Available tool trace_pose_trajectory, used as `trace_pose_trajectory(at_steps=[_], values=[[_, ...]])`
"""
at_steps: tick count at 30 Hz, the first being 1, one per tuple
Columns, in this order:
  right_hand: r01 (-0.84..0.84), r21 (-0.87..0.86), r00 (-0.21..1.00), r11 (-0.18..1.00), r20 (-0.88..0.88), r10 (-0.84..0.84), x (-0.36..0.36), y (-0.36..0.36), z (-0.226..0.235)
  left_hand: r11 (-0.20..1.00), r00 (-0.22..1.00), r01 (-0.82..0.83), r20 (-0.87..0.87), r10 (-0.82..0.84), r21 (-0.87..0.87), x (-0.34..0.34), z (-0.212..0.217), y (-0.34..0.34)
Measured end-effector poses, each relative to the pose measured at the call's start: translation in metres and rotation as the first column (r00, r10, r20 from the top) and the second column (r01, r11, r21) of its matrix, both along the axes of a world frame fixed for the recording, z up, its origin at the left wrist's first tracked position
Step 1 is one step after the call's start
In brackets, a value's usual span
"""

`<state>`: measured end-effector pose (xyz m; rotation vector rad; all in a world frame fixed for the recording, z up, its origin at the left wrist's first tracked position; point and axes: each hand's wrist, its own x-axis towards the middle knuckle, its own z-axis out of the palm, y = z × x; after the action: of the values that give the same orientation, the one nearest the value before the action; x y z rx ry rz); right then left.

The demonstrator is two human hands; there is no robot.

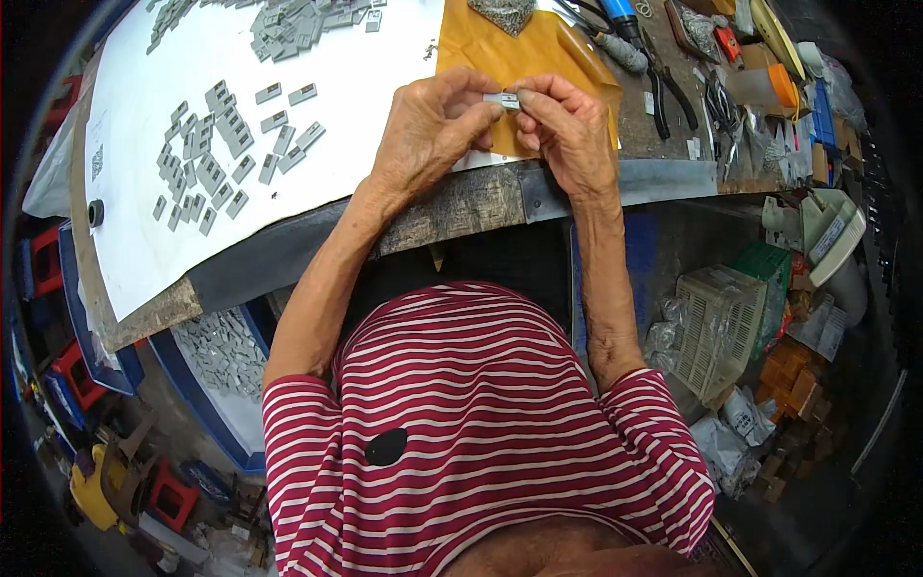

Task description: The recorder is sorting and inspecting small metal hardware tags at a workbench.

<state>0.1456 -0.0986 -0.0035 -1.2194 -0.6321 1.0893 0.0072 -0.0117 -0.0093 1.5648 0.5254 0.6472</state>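
My left hand (433, 130) and my right hand (569, 130) meet above the table's front edge, both pinching one small grey rectangular part (502, 99) between thumbs and fingertips. Under the hands lies a yellow-orange sheet (524, 53). To the left, on a white sheet (144, 250), many similar small grey parts (216, 154) lie spread out, and another heap of grey parts (303, 21) sits at the far edge. A red-and-white striped shirt (471, 423) fills the lower middle.
Pliers and other hand tools (663, 87) lie on the table's right side among clutter. Below left, a blue tray (226, 356) holds more grey parts. A white slatted crate (716, 327) and boxes stand on the floor at right; red stools stand at left.
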Motion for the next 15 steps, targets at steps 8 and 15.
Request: trace_pose_trajectory(at_steps=[8,15], values=[[0.058,-0.034,0.978,0.998,0.203,-0.050,-0.006,0.000,0.005,0.991,0.992,0.022,-0.123,-0.006,0.132,-0.001,0.002,-0.001],[0.134,-0.076,0.906,0.988,0.414,-0.091,-0.011,0.000,0.009,0.968,0.996,-0.011,-0.083,0.033,0.251,-0.001,-0.004,-0.002]])
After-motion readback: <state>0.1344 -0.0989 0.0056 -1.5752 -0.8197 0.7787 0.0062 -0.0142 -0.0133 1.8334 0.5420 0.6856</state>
